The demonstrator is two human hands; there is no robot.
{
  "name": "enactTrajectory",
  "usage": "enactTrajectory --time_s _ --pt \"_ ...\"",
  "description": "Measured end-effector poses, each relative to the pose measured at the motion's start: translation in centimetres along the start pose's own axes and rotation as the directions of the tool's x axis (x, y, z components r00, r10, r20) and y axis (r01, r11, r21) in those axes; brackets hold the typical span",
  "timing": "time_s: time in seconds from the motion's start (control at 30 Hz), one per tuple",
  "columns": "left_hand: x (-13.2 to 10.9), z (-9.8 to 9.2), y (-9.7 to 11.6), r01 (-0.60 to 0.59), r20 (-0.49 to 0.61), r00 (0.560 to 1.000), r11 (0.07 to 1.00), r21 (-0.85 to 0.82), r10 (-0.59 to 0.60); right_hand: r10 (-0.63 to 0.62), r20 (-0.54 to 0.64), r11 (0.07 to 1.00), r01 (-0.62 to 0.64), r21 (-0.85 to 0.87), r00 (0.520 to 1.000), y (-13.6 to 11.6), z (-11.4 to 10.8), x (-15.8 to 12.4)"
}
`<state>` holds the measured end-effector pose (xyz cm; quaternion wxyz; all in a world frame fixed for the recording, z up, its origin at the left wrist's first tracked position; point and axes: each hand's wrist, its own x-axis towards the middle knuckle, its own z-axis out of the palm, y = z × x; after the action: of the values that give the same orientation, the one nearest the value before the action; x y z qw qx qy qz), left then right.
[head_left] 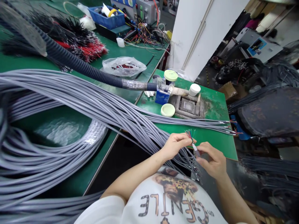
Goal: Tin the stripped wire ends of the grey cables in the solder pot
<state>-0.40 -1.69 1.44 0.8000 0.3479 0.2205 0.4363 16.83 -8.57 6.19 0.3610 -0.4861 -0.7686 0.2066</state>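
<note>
Near the lower middle, my left hand (177,144) pinches the thin coloured wires (190,134) fanning out of a grey cable's stripped end. Just to the right, my right hand (213,158) has thumb and fingers closed round the grey cable (197,153) below its white section. Long grey cables (130,119) run from a big coil at the left and pass beneath my left hand. More stripped cable ends (231,127) lie beyond my hands, at the green board's right edge.
A solder pot (188,106) stands on the green board (216,109), with a pale lid (168,110) and a white cup (194,89) beside it. A ribbed hose (93,70) crosses above the cables. Behind are a plastic bag (124,66) and a blue bin (107,19).
</note>
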Motion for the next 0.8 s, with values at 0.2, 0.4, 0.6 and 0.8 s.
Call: enactTrajectory --time_s 0.2,0.4,0.6,0.8 --pt "-0.1 0.3 0.3 0.030 -0.104 0.994 0.990 -0.136 -0.044 0.003 0.043 0.989 0.004 -0.146 0.999 -0.5 0.5 0.0" --pt "-0.3 0.6 0.6 0.017 -0.176 0.983 0.980 -0.200 -0.053 -0.017 0.046 0.985 0.024 -0.171 0.999 -0.7 0.9 0.2" --pt "-0.3 0.7 0.7 -0.004 -0.213 0.976 0.976 -0.219 -0.043 0.009 0.023 0.992 -0.006 -0.124 1.000 -0.5 1.3 0.1" --pt "-0.1 0.5 0.2 -0.030 -0.213 0.977 0.985 -0.171 -0.007 0.151 0.009 0.988 -0.150 -0.046 0.989 -0.2 1.5 -0.4"
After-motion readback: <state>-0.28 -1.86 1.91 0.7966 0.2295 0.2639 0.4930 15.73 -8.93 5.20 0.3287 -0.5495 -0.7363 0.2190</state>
